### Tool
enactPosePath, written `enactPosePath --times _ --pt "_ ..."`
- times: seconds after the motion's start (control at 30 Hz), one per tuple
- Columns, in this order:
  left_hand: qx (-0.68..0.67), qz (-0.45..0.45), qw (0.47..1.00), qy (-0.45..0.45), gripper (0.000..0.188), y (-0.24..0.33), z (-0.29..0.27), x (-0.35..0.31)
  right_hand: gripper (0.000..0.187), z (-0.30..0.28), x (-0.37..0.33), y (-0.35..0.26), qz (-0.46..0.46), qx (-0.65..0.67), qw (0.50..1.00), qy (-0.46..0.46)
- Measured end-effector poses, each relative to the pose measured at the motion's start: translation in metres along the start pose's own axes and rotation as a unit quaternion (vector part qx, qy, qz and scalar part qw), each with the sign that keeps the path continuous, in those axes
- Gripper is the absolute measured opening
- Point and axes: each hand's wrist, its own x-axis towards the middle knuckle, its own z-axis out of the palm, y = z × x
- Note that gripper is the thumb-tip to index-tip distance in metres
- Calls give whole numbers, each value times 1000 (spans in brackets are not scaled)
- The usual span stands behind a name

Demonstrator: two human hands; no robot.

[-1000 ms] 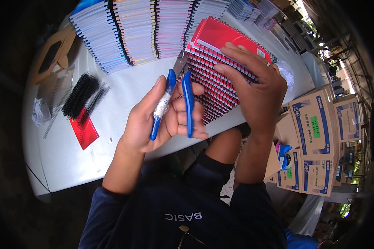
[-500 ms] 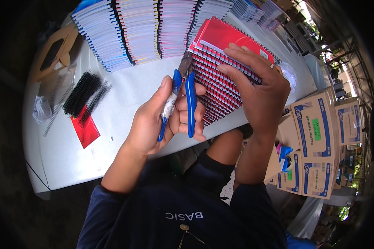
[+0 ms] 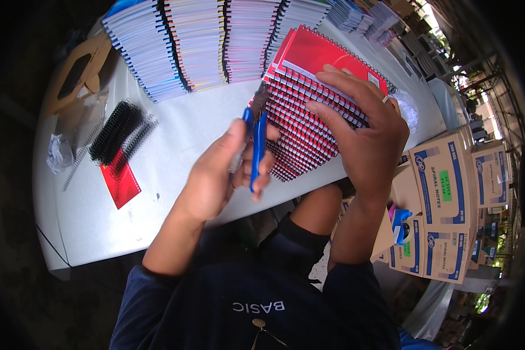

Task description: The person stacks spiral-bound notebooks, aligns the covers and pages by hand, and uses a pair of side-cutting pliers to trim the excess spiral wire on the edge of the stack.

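My left hand (image 3: 209, 178) is closed round a pair of blue-handled pliers (image 3: 258, 153), slightly blurred. The handles are nearer together than before. Their dark jaws point up at the left corner of a tall stack of red spiral notebooks (image 3: 300, 131), close to the wire ends; exact contact is too small to tell. My right hand (image 3: 374, 131) grips the top red spiral notebook (image 3: 321, 52), fingers over its cover and thumb by the coiled edge. The notebooks' black wire bindings face me.
Tall rows of bound notebooks (image 3: 198, 46) stand at the table's far side. Left lie loose black wire coils (image 3: 115, 133), a red cover piece (image 3: 121, 184), crumpled plastic (image 3: 59, 153) and an open cardboard box (image 3: 84, 70). Cartons (image 3: 446, 181) are stacked at right.
My left hand has drawn the pliers' handles together and shifted them slightly left, jaws at the stack's corner. My right hand stays on the top notebook.
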Motion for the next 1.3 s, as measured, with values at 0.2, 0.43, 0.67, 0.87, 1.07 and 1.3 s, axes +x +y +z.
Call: enactPosePath --times 0.2,0.43,0.67,0.87,1.07,1.3 --pt "317 88 928 177 50 -15 3 5 35 -1 -1 -3 15 -7 1000 -9" --pt "133 -4 986 97 51 1 3 -8 34 3 -4 -1 8 12 1000 1" --pt "291 67 940 167 54 -14 5 -3 36 0 -4 -3 10 -8 1000 -11" --pt "-154 1 982 -106 60 -13 -24 -3 35 0 -2 -4 5 7 1000 -13" --pt "-122 -53 990 51 63 -3 4 -8 35 2 -4 0 11 25 1000 -9" --pt "458 55 855 235 52 -9 3 -11 32 7 -5 3 5 26 999 18"
